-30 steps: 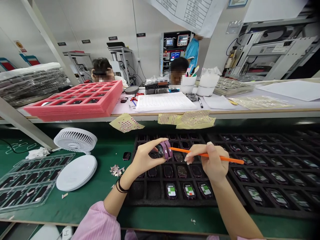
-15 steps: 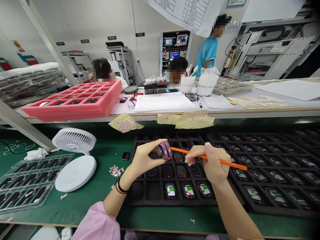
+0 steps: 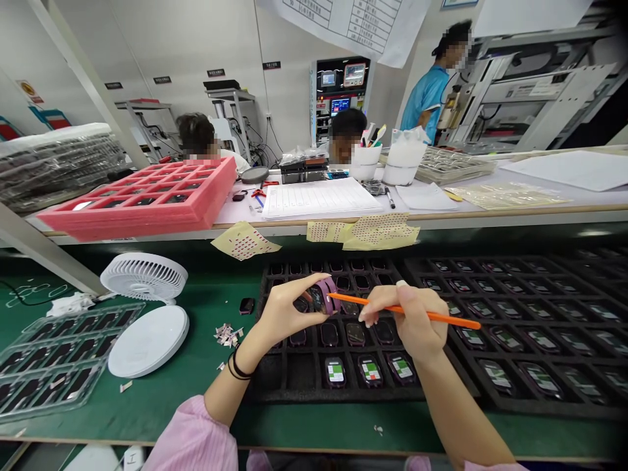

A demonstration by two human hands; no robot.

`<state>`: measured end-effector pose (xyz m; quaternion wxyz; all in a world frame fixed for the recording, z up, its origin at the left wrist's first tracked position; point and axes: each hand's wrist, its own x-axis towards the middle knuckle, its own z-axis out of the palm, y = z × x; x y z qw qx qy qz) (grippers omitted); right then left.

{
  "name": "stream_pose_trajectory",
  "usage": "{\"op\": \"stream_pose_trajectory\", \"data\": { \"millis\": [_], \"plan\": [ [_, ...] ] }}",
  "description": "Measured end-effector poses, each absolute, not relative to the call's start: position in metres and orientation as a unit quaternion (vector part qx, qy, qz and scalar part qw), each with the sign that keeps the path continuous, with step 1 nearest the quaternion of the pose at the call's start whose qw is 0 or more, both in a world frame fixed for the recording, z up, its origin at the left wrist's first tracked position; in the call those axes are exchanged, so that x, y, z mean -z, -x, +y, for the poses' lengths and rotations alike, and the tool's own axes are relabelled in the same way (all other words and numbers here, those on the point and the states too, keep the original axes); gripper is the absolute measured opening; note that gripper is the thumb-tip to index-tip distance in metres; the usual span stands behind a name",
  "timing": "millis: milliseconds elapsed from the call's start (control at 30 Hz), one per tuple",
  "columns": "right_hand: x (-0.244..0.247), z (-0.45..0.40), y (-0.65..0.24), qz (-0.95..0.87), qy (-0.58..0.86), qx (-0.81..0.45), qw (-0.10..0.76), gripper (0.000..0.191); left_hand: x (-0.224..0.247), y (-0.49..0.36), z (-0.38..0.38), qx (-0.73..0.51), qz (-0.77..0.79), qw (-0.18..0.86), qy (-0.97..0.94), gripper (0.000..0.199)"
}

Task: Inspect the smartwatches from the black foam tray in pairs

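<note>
Watch — face half-hidden — in left hand, orange stick in right hand.

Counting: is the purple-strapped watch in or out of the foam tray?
Out: left hand holds the purple-strapped watch above the black foam tray.

Electronics assembly floor: you sit at a long workbench with a green mat, facing black foam trays filled with rows of smartwatch bodies. A pink foam tray rests on the shelf ahead. Beyond, a co-worker in a blue shirt stands beside industrial machinery, near a control cabinet with lit screens. Small black signs mark the white wall, under a printed chart.
</note>
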<state>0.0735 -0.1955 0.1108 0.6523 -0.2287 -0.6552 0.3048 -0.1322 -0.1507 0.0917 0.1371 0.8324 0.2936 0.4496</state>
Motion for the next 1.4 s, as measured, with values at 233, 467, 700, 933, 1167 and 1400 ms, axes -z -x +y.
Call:
{"op": "stream_pose_trajectory", "data": {
  "millis": [233,467,700,933,1167,1400],
  "plan": [
    [-0.112,-0.196,-0.071,-0.653,0.263,-0.295,0.646,0.047,-0.091,0.132,-0.150,-0.445,0.295,0.121,-0.837,0.054],
    [-0.108,-0.187,-0.073,-0.634,0.240,-0.300,0.671,0.043,-0.098,0.130,-0.154,-0.432,0.326,0.129,-0.831,0.050],
    [-0.095,-0.163,-0.046,-0.629,0.370,-0.432,0.530,0.044,-0.093,0.129,-0.150,-0.420,0.369,0.099,-0.823,0.043],
    [-0.099,-0.162,-0.043,-0.568,0.352,-0.504,0.547,0.048,-0.096,0.125,-0.156,-0.476,0.314,0.185,-0.800,0.053],
    [-0.101,-0.168,-0.042,-0.543,0.340,-0.527,0.559,0.049,-0.099,0.124,-0.161,-0.488,0.310,0.165,-0.799,0.046],
    [-0.103,-0.172,-0.047,-0.523,0.303,-0.559,0.568,0.041,-0.109,0.126,-0.169,-0.520,0.326,0.159,-0.774,0.047]
  ]
}}
